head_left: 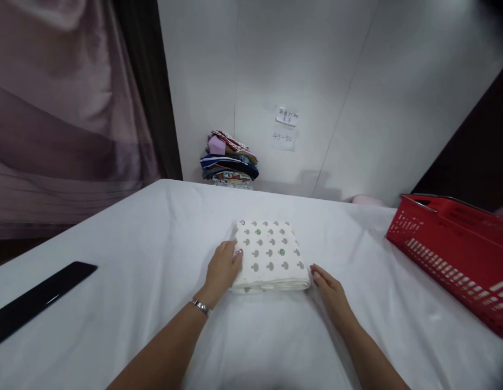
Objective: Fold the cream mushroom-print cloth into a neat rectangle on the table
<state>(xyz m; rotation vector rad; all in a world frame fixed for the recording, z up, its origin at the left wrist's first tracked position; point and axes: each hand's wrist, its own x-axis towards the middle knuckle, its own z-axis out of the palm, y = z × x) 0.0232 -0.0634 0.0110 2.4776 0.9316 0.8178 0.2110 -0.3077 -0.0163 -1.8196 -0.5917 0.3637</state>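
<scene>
A folded white cloth [271, 254] printed with grey and green mushroom shapes lies in the middle of the white-covered table [154, 233]. My left hand [223, 269] rests against the cloth's left edge, fingers curled onto it. My right hand [329, 287] lies flat at the cloth's near right corner, fingertips touching it, fingers stretched out. A metal bracelet [201, 307] sits on my left wrist.
A red plastic basket [458, 254] stands at the right edge of the table. A stack of folded colourful clothes [229, 160] sits at the back by the wall. A long black flat object [36, 300] lies at the left. Paper notes [286, 127] hang on the wall.
</scene>
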